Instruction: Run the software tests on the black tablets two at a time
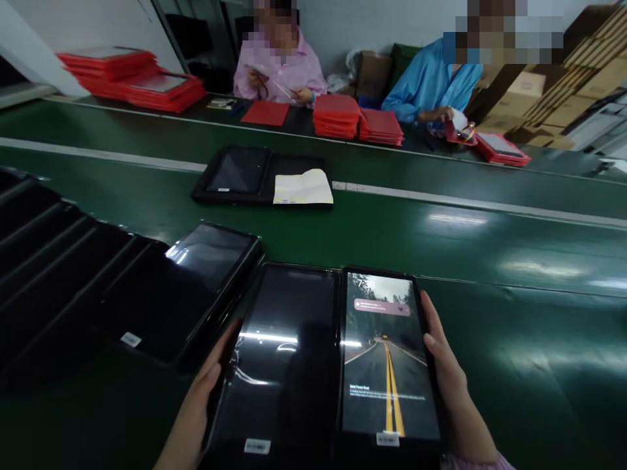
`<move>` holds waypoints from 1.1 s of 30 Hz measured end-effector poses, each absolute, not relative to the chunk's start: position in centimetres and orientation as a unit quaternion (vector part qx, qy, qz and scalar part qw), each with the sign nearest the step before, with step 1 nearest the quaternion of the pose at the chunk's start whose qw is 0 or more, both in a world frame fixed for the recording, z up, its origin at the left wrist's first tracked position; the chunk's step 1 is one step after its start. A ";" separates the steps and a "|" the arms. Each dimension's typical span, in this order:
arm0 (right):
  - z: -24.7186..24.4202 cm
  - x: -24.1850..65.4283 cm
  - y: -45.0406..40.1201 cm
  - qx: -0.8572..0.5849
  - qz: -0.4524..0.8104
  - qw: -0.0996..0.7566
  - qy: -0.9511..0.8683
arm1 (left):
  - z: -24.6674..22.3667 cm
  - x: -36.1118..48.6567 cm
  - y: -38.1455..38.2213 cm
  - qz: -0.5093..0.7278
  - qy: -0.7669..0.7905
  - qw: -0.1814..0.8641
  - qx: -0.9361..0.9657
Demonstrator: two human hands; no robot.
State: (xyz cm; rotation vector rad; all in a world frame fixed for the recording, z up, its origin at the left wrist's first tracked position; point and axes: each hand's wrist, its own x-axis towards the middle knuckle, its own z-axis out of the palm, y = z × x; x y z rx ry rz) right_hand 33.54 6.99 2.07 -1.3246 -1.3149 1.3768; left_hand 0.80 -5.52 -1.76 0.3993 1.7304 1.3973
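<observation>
Two tablets lie side by side in front of me, their long edges touching. The left one, a dark-screened tablet point(289, 365), has a glossy film over it and a small white label at its bottom. On the right, a lit tablet point(367, 378) displays a forest road picture with a clock and a notification. My left hand point(203, 391) grips the dark tablet's outer edge, its fingertips partly hidden. Around the lit tablet's right edge, my right hand point(448, 378) is closed, thumb near the screen's border.
A row of dark tablets point(210, 261) overlaps along the left. Farther out on the green belt point(480, 254) lies an open black case point(298, 163) holding a tablet and white paper point(304, 188). Red pouches point(336, 117) are stacked across the belt, where two people handle items.
</observation>
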 end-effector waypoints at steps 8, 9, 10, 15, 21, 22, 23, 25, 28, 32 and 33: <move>1.8 33.8 10.7 -0.521 0.514 0.390 -0.559 | -0.2 1.3 -4.8 0.572 0.678 0.425 0.180; 1.9 33.7 10.6 -0.525 0.511 0.391 -0.557 | 0.2 1.3 -4.9 0.564 0.677 0.440 0.174; 2.2 33.7 10.4 -0.530 0.506 0.397 -0.552 | 0.6 1.3 -5.0 0.557 0.673 0.457 0.166; 4.4 34.4 7.8 -0.541 0.387 0.437 -0.605 | 1.9 0.7 -4.1 0.518 0.682 0.481 0.188; 6.2 34.6 5.2 -0.459 0.258 0.297 -0.797 | 3.9 -1.1 0.4 0.517 0.719 0.450 0.109; 6.1 34.4 5.1 -0.454 0.257 0.281 -0.806 | 4.1 -1.2 0.5 0.529 0.710 0.453 0.104; 5.9 34.1 5.1 -0.458 0.254 0.275 -0.806 | 4.3 -1.2 0.3 0.535 0.699 0.463 0.103; 5.4 33.8 5.3 -0.490 0.233 0.288 -0.789 | 4.0 -1.1 -1.1 0.528 0.689 0.485 0.104; 4.5 33.9 5.4 -0.535 0.184 0.322 -0.759 | 2.8 -1.7 -4.5 0.499 0.682 0.526 0.099; 4.1 34.6 4.6 -0.508 0.124 0.328 -0.787 | 2.1 -2.7 -8.6 0.485 0.669 0.555 0.096; 4.1 34.7 4.3 -0.490 0.103 0.328 -0.801 | 2.3 -2.6 -9.2 0.487 0.671 0.550 0.101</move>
